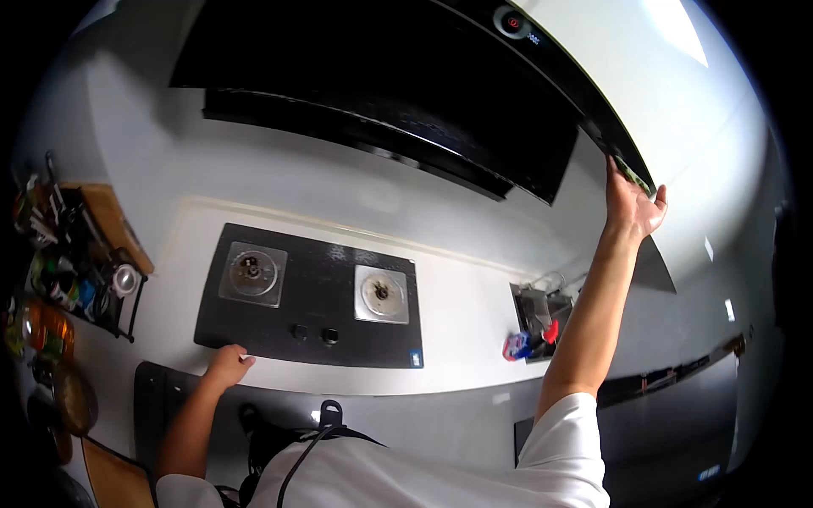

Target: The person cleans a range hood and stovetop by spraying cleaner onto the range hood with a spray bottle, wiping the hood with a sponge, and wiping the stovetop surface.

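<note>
My right hand (633,207) is raised high at the right end of the black range hood (381,76). Pressed under its fingers, against the hood's edge, is a green patterned cloth (631,174), mostly hidden by the hand and partly folded. Low on the left, my left hand (225,367) is closed at the front edge of the white countertop (466,330), just beside the black gas cooktop (313,339). Its thumb lies toward the right, and the fingers underneath are partly hidden. A red lit symbol shows on the hood's round control (511,23).
Two burners with metal plates sit on the cooktop. A sink (533,313) at right has a red and blue item (517,345) beside it. At left stand a utensil rack (85,262), a bottle of amber liquid (49,330) and a wooden board (114,224).
</note>
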`<state>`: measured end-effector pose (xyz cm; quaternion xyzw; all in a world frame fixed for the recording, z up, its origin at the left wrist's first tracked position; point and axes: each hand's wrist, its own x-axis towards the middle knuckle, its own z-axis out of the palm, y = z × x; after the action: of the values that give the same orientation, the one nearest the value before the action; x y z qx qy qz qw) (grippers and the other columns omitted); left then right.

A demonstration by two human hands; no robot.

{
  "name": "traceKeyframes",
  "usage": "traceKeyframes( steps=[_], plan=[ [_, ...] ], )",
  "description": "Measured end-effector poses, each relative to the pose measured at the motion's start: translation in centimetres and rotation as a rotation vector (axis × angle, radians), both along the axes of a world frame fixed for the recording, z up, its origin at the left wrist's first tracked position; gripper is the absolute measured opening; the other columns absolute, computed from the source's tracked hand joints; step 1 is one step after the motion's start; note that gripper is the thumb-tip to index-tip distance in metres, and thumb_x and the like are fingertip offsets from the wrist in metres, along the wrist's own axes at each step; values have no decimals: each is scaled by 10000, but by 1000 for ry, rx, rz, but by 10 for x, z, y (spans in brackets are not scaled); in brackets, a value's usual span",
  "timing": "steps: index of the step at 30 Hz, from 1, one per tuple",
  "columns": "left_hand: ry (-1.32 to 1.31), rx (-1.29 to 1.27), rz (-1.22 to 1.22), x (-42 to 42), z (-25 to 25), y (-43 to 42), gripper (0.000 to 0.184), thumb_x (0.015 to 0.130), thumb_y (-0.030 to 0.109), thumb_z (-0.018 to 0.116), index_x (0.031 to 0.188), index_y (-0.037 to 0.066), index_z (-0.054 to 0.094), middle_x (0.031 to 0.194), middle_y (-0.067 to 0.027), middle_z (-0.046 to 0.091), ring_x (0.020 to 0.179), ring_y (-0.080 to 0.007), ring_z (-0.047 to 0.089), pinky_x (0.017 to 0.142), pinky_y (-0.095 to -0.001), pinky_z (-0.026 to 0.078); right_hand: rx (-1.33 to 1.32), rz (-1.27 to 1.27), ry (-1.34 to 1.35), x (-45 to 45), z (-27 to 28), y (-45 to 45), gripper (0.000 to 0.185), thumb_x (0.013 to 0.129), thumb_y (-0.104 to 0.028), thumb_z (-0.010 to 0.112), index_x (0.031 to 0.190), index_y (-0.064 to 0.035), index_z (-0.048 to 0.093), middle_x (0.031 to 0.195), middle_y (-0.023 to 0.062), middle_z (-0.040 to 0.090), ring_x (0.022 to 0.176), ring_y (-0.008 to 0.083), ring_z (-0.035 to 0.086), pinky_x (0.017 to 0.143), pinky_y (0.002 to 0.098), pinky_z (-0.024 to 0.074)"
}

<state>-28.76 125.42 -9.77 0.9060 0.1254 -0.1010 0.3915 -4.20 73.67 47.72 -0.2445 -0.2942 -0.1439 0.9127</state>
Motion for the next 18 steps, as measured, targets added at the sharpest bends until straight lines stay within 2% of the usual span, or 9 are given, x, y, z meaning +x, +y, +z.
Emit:
traceKeyframes(
  steps=[3,5,9,10,12,13,14,17,18],
  plan=[
    [56,0,1,-29,-12,15,484,906,348,761,1187,-43,710,1044,-233,749,990,-360,731,894,-427,566,-73,13,-7,-5,-10,109,787,862,-154,506,1557,90,227,1606,311,283,1526,486,235,1268,642,147],
    [76,-44,45,-54,-23,32,495,907,357,757,1195,-42,708,1063,-235,746,1004,-365,726,906,-432,563,-143,134,-64,-3,-14,189,439,823,10,492,1248,103,435,1275,286,556,1239,451,561,1178,608,377],
    [155,-21,75,-99,-48,89,505,914,348,750,1209,-58,694,1074,-241,738,1009,-381,717,903,-436,565,-164,351,49,5,-24,352,21,864,34,544,885,32,547,889,175,612,867,315,649,905,428,564],
    [127,-29,115,-110,-21,94,513,910,355,753,1198,-65,695,1085,-244,737,1016,-384,716,908,-438,563,-99,426,66,0,-26,392,132,860,96,478,985,91,520,1026,247,600,1038,382,625,1182,576,410],
    [99,15,173,-130,-44,115,476,900,359,756,1122,-59,714,1054,-249,729,972,-379,712,863,-444,562,-247,507,69,28,-38,458,194,993,-107,558,1057,68,614,1143,227,633,1072,346,628,1114,527,433],
    [85,40,199,-136,-46,123,460,896,362,758,1084,-56,724,1039,-251,725,951,-376,710,841,-447,561,-166,588,91,-7,-27,486,177,841,149,525,756,-5,540,811,119,570,776,264,589,987,450,507],
    [82,63,185,-139,-47,131,467,894,365,760,1090,-57,723,1045,-252,726,949,-381,710,839,-450,561,-143,762,-125,29,-36,505,135,833,148,526,782,25,553,806,137,579,789,257,582,974,427,504],
    [118,89,139,-139,-35,148,501,895,372,761,1146,-59,711,1091,-255,725,998,-390,707,880,-450,558,-127,623,121,2,-25,471,180,798,123,582,714,-35,556,770,96,538,758,230,534,892,377,487],
    [162,72,124,-128,-30,152,525,899,373,759,1192,-59,699,1124,-257,725,1049,-390,703,922,-445,553,-55,583,93,3,-25,437,102,863,93,468,936,115,536,1062,264,589,1107,411,597,1178,594,407]
  ],
)
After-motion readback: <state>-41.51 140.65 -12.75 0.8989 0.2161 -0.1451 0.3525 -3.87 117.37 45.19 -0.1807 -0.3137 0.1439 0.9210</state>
